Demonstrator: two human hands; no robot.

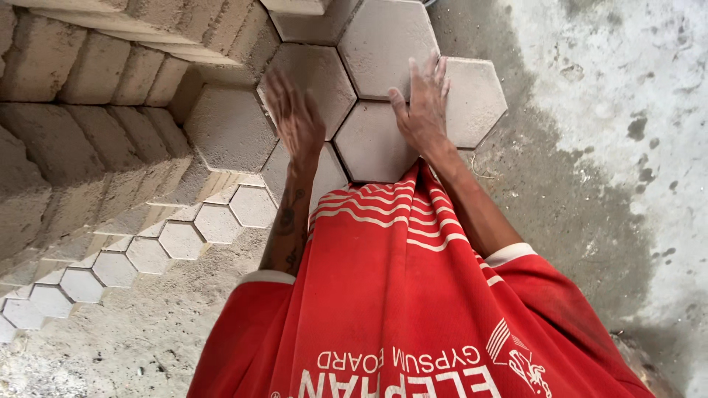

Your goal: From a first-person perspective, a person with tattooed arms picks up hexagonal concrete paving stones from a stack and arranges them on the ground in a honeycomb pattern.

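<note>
Where left hand (pixel 295 118) and right hand (pixel 424 103) press flat, rough grey hexagonal pavers (pixel 372 144)

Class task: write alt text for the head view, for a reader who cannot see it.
Both hands, left and right, press flat on stacked grey hexagonal blocks. A red shirt fills the foreground; more blocks are piled at left on a concrete floor.
</note>
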